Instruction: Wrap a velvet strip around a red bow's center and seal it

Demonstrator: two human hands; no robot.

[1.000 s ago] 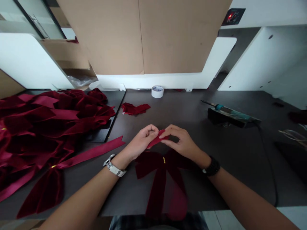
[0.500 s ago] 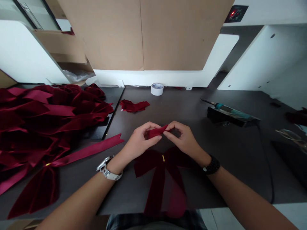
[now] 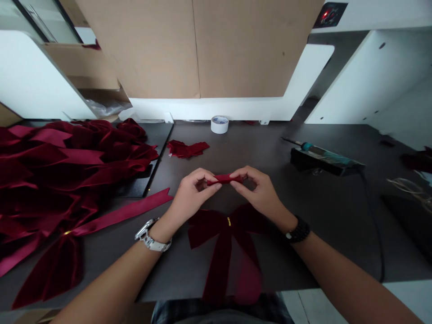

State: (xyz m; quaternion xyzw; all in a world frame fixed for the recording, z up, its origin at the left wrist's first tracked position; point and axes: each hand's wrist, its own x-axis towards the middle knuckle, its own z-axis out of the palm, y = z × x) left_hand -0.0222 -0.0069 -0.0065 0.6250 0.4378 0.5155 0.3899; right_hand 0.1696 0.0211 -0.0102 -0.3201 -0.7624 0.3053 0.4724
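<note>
Between my two hands, just above the dark table, a short dark-red velvet ribbon piece (image 3: 224, 178) is stretched level and folded narrow. My left hand (image 3: 196, 188) pinches its left end between thumb and fingers. At the other end, my right hand (image 3: 255, 186) grips it the same way. Right below my hands lies a dark-red velvet bow (image 3: 220, 252), its middle bound with a gold tie (image 3: 229, 221) and its tails hanging toward the front edge. A small heap of short red ribbon pieces (image 3: 188, 149) rests beyond my left hand.
A large pile of red velvet bows (image 3: 74, 157) covers the left side, one ribbon tail reaching toward my left wrist. At the back stands a roll of tape (image 3: 219, 125). A soldering iron (image 3: 324, 155) lies on a black holder at right, its cord running forward.
The ribbon piece has gone from slanted and partly folded to straight and level. My right hand's grip has shifted along it, and the bow on the table stays put.
</note>
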